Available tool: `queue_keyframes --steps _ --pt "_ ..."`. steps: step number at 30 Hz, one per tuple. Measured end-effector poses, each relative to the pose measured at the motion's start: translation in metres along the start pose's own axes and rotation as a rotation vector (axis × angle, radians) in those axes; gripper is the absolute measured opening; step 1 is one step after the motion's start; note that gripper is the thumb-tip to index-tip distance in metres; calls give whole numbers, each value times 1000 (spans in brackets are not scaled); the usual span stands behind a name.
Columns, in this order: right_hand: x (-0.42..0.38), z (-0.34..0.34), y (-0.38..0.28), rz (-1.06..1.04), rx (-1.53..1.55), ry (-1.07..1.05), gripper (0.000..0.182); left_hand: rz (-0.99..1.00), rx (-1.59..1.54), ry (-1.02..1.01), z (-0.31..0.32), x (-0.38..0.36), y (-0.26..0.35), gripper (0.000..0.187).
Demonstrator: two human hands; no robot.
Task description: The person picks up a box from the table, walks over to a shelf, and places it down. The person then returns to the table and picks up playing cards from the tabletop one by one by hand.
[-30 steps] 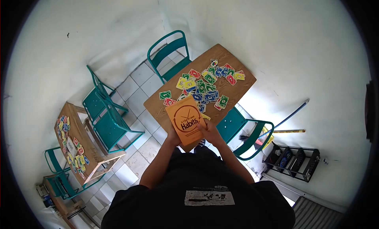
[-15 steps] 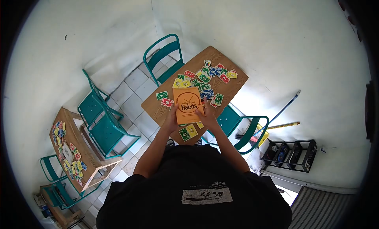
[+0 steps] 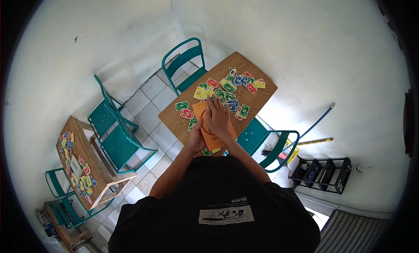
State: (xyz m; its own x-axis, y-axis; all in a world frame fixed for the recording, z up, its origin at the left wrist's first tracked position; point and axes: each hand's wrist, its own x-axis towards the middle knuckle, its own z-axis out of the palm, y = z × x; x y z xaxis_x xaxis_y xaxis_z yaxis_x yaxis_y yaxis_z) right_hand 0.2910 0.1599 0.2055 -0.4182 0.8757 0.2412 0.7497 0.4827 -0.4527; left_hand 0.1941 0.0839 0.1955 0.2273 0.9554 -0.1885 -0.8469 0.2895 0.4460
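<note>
An orange book (image 3: 213, 143) is held up over the wooden table (image 3: 171, 121), slightly tilted. My left hand (image 3: 197, 137) grips its left edge, thumb on the front cover. Across the cover lies my right hand (image 3: 218, 118), flat with fingers stretched out, hiding most of the printed title. Below and around the book, colourful playing cards (image 3: 228, 86) are scattered face up on the table, in red, green, blue and yellow. Some cards are covered by the book and my hands.
Teal metal chairs stand behind the table (image 3: 185, 56) and to its right (image 3: 279, 150). At left, a second wooden table (image 3: 98, 176) bears more cards and a pale book (image 3: 76, 166). A black rack (image 3: 321, 174) and broom handles (image 3: 321, 122) are by the right wall.
My right hand has left the book's right edge and now rests flat on its cover. The book has turned slightly and come nearer my body, my left hand still holding it.
</note>
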Motion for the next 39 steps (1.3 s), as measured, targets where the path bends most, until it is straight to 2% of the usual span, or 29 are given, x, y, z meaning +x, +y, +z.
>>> queue_keyframes --steps 2,3,6,9,12,15,18,21,24,27,30,34,37,39 --pt "8 10 5 93 -44 57 51 8 34 23 1 0 -5 62" --pt "4 14 7 1 -103 129 51 18 9 13 -2 -1 -4 61" --pt "-14 -21 -5 -422 -163 -102 51 38 -80 -22 5 2 8 61" --pt "-43 -46 -6 -534 -75 -197 48 47 -137 -43 3 1 22 64" --pt "-75 -49 16 -574 25 -192 39 77 -115 -86 -2 4 33 65" --pt "-76 -72 39 -404 298 -329 28 82 -25 1 11 3 48 65" --pt "-74 -73 63 -93 417 -214 24 53 -9 -28 5 10 53 66" --pt "-57 -84 41 -118 396 248 24 30 -69 -95 14 12 59 68" --pt "-39 -90 7 -243 370 350 28 57 -58 -128 25 12 58 69" --pt "-24 -81 -25 -327 331 158 34 45 -123 -144 23 16 41 66" --pt "-14 -66 -31 -320 17 90 42 65 -104 -49 30 12 25 63" --pt "1 -69 -23 -208 -115 104 49 -15 -70 -92 12 6 31 64" --pt "8 -70 -11 51 -101 180 49 -42 -92 -76 15 -3 34 69" --pt "5 -50 20 199 338 151 48 -24 -82 -49 10 -8 39 71"
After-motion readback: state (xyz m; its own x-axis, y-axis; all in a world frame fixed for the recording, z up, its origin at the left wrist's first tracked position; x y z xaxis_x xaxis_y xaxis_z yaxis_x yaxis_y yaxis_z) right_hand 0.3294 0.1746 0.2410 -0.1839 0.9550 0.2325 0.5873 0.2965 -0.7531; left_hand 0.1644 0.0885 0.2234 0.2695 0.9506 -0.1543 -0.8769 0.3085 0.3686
